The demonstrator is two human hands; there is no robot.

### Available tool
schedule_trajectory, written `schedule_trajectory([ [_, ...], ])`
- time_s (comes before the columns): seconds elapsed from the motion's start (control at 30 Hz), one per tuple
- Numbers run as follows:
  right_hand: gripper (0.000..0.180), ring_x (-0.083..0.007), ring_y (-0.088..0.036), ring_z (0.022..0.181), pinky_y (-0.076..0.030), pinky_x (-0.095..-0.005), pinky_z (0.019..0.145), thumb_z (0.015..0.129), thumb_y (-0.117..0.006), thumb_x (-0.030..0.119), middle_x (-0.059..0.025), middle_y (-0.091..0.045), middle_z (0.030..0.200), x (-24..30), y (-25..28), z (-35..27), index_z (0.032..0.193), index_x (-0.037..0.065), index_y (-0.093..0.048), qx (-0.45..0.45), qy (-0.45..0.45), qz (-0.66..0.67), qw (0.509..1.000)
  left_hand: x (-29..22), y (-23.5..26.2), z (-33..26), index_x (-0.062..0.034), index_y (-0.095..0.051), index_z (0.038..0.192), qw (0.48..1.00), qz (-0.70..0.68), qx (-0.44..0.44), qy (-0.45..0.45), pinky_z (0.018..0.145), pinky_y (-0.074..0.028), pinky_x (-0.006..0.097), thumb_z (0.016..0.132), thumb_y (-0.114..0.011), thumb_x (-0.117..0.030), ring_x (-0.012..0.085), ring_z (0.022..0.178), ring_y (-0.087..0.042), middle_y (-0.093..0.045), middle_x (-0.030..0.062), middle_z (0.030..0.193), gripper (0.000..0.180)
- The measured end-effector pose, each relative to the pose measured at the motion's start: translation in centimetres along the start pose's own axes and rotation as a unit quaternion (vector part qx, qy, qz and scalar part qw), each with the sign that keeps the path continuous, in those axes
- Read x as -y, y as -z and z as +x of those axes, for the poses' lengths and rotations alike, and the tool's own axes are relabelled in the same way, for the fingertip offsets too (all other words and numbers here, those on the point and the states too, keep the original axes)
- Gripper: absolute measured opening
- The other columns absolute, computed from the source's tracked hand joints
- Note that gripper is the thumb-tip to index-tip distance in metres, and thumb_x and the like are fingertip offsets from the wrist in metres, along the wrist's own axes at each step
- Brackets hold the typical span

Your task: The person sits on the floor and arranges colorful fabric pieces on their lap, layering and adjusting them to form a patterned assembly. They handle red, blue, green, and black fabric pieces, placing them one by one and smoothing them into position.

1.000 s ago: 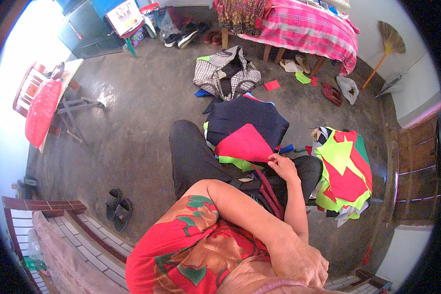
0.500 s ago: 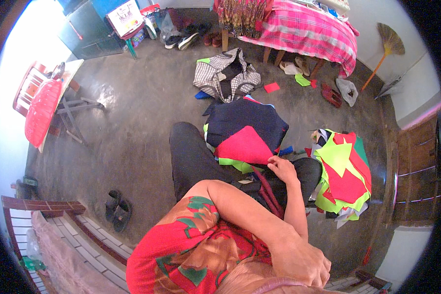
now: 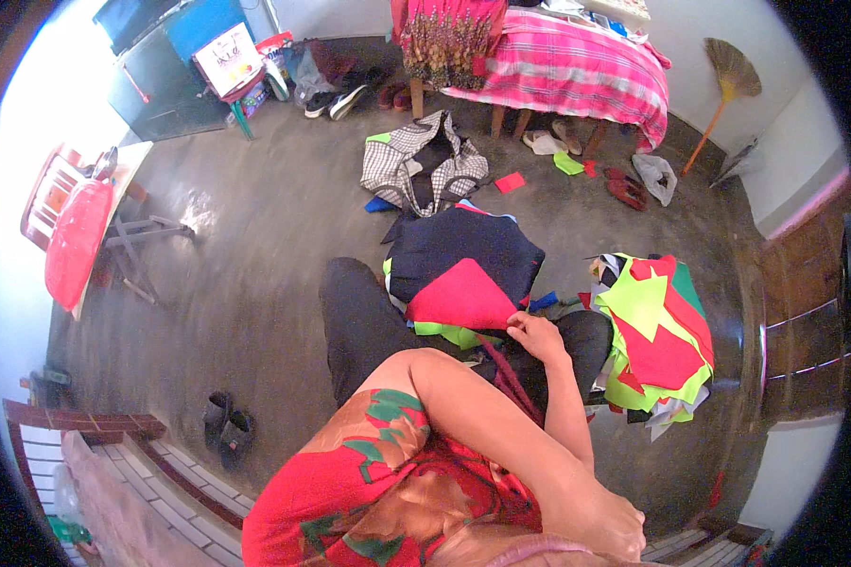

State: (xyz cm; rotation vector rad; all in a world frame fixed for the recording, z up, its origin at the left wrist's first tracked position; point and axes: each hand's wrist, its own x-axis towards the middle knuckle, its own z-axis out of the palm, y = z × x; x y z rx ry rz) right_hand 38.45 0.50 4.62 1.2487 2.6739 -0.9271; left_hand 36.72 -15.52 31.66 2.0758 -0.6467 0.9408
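A red cloth piece (image 3: pixel 461 295) lies over a stack of dark cloth pieces (image 3: pixel 468 241) in front of my crossed legs, with lime green cloth (image 3: pixel 444 332) showing beneath. My right hand (image 3: pixel 536 337) pinches the right corner of the red piece between thumb and fingers. My left arm reaches across my body, over the right forearm. At the lower right my left hand (image 3: pixel 619 529) is closed, its fingers curled out of sight. Whatever they grip is hidden.
To my right sits a heap of lime, red and white cloth pieces (image 3: pixel 657 326). A checked bag (image 3: pixel 416 165) lies beyond the stack. Slippers (image 3: pixel 227 425) are at left, a small table (image 3: pixel 128 180) farther off. A broom (image 3: pixel 723 90) leans by the wall.
The whole view has shifted slightly. My right hand keeps its pinch on the red piece's corner, and my left arm stays folded across.
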Motion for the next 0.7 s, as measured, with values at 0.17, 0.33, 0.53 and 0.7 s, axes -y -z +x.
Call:
schedule_trajectory([
  [0.17,0.026,-0.0292,-0.064,0.083,-0.049,-0.04,0.072,0.081,-0.062,0.029,-0.0098,-0.067,0.085,-0.3,-0.1,-0.1,0.1,0.012,-0.061,-0.011,0.013,0.013,1.0,1.5,-1.5,0.5,0.009,-0.055,0.081,0.989,-0.125,-0.052,-0.062,0.066,-0.042,0.05,0.077,-0.057,-0.026,0.0426,0.075,-0.054,-0.056,0.0267,0.079,0.036],
  [0.33,0.025,-0.0297,-0.063,0.082,-0.049,-0.0407,0.071,0.081,-0.062,0.029,-0.0101,-0.067,0.083,-0.4,-0.1,0.0,0.099,0.012,-0.061,-0.022,0.027,0.011,0.999,1.5,-2.1,0.7,0.0081,-0.054,0.077,0.985,-0.116,-0.097,-0.085,0.062,-0.041,0.049,0.078,-0.056,-0.028,0.0417,0.072,-0.054,-0.056,0.0262,0.076,0.036],
  [0.53,0.025,-0.0297,-0.064,0.081,-0.049,-0.0416,0.07,0.08,-0.062,0.029,-0.0097,-0.067,0.083,0.2,0.1,-0.2,0.099,0.012,-0.061,-0.015,0.031,0.005,0.999,2.1,-2.2,0.8,0.0061,-0.054,0.078,0.994,-0.078,-0.062,-0.052,0.065,-0.042,0.05,0.08,-0.055,-0.034,0.0406,0.073,-0.055,-0.056,0.0248,0.077,0.04],
  [0.7,0.031,-0.0281,-0.064,0.085,-0.049,-0.0402,0.075,0.08,-0.062,0.031,-0.0087,-0.068,0.088,0.0,0.3,0.0,0.106,0.014,-0.061,0.008,0.006,0.0,1.0,4.4,-5.5,-0.3,-0.0016,-0.055,0.074,0.995,-0.011,-0.095,0.029,0.075,-0.043,0.05,0.07,-0.06,-0.04,0.0369,0.081,-0.058,-0.058,0.0162,0.073,0.039],
])
